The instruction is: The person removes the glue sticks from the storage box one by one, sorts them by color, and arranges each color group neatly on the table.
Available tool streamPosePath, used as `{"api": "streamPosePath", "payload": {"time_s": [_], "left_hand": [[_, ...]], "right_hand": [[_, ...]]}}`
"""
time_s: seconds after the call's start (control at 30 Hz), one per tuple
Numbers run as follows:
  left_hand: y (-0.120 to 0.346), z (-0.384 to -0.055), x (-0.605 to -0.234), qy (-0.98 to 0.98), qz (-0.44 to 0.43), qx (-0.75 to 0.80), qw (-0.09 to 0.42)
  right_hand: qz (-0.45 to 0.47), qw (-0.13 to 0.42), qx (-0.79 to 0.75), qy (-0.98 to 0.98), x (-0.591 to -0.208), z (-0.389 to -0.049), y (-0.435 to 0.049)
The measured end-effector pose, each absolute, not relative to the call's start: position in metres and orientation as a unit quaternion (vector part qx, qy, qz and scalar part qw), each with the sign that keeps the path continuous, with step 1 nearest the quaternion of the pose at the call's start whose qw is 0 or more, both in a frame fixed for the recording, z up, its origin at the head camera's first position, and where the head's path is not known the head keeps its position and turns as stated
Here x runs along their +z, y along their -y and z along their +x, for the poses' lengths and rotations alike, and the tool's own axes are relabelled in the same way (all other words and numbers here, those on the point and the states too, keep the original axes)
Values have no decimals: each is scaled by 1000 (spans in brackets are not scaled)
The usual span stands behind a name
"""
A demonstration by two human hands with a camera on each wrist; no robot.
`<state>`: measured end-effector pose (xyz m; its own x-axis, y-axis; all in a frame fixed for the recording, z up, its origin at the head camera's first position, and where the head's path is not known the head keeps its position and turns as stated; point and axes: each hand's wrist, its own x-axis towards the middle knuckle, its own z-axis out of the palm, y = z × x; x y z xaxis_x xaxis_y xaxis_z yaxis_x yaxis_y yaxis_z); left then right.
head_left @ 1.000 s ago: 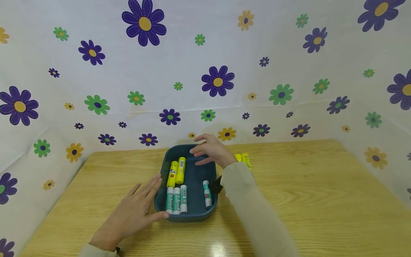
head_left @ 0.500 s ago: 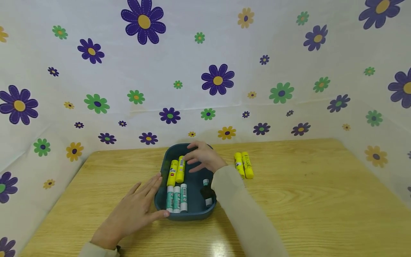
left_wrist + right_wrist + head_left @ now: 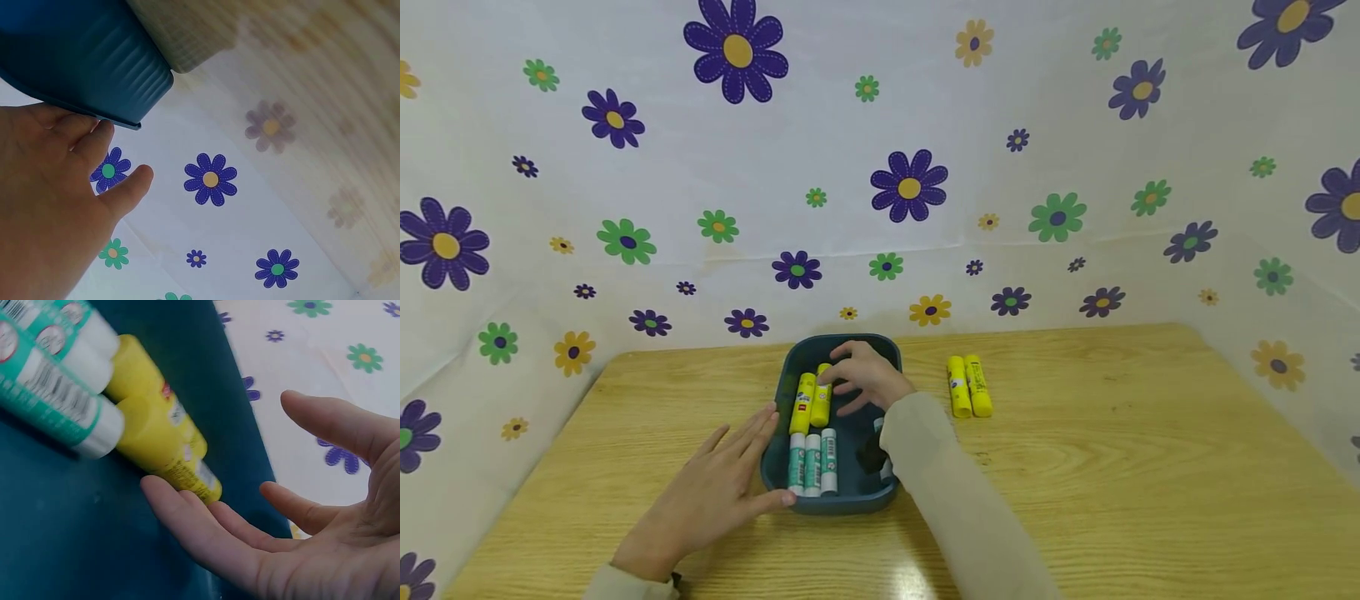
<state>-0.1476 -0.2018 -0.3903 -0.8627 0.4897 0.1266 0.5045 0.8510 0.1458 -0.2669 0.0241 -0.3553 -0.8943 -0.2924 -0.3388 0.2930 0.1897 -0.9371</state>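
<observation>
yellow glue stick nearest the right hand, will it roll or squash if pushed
The yellow glue stick would probably roll rightward, being round with bare floor of the tray beside it. Leftward, the neighbouring yellow stick would likely block it. Its straight, smooth tube looks stiff, so squashing seems unlikely.

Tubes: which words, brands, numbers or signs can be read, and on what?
No word or number is legible.
Green-and-white tubes: barcodes, round marks; lettering too blurred.
Yellow tubes in the tray: red label, dark print, too blurred.
Yellow pair on the table: print too small.
</observation>
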Motion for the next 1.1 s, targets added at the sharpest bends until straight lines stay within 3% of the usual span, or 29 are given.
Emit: {"api": "streamPosePath", "payload": {"time_s": [1.1], "left_hand": [[201, -146, -388, 960, -259, -98, 38]], "right_hand": [[1, 275, -643, -715, -373, -272, -11]]}}
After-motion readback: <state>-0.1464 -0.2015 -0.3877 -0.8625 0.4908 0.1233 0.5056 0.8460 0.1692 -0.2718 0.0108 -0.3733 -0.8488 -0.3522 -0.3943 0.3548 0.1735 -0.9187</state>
